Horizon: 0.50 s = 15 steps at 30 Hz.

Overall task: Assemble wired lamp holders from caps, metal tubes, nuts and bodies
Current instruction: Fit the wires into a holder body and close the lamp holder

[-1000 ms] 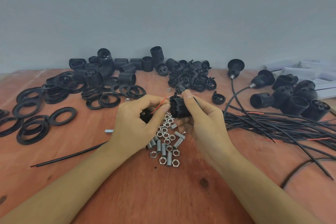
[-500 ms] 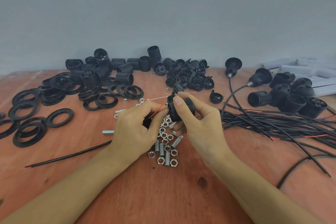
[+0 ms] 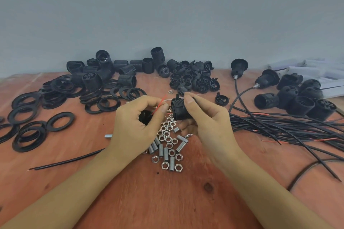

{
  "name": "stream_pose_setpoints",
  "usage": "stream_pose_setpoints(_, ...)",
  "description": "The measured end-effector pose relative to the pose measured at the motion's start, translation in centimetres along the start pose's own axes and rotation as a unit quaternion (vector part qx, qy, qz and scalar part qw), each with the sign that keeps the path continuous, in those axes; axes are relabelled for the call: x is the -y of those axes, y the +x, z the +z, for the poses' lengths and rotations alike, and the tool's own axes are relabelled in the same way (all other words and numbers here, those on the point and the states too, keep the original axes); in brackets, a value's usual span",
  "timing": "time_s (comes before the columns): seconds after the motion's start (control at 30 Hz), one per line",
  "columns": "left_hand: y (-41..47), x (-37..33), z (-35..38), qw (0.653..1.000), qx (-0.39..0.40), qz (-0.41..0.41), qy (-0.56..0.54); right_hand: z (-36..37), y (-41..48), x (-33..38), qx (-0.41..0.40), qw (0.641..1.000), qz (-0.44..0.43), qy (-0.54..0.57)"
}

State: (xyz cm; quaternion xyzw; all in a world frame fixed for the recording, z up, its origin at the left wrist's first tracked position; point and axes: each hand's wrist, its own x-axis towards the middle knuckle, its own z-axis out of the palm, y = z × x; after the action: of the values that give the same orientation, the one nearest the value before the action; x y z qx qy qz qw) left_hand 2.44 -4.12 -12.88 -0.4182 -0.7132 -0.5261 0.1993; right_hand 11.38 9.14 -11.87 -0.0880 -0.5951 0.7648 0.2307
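Gripping sideways body [image 3: 179,109], R hand [image 3: 208,122]; wire [image 3: 158,106] left

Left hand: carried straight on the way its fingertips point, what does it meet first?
Most likely the black body gripped by the right hand; the left hand, pinching a red wire, points straight at it, though depth is unclear.

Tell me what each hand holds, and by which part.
The right hand grips a black lamp holder body round its ribbed side. The left hand pinches a thin red wire partway along, fingers curled over a black part.
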Motion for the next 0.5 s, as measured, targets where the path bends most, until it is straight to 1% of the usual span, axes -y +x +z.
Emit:
stream_pose_setpoints(0.1, -0.34, 0.11, 0.11, 1.000, 0.015, 0.004, -0.010, 0.07, -0.22, -0.29, 0.002, 1.000, -0.017, -0.017)
stream_pose_setpoints(0.2, -0.57, 0.22, 0.38, 1.000, 0.014, 0.015, -0.001, 0.09, -0.41, -0.55, 0.001, 0.999, -0.021, -0.024)
stream_pose_setpoints(0.5, -0.60, 0.36, 0.38, 0.998, -0.004, 0.044, 0.034, 0.23, -0.57, -0.31, 0.012, 1.000, 0.001, -0.008)
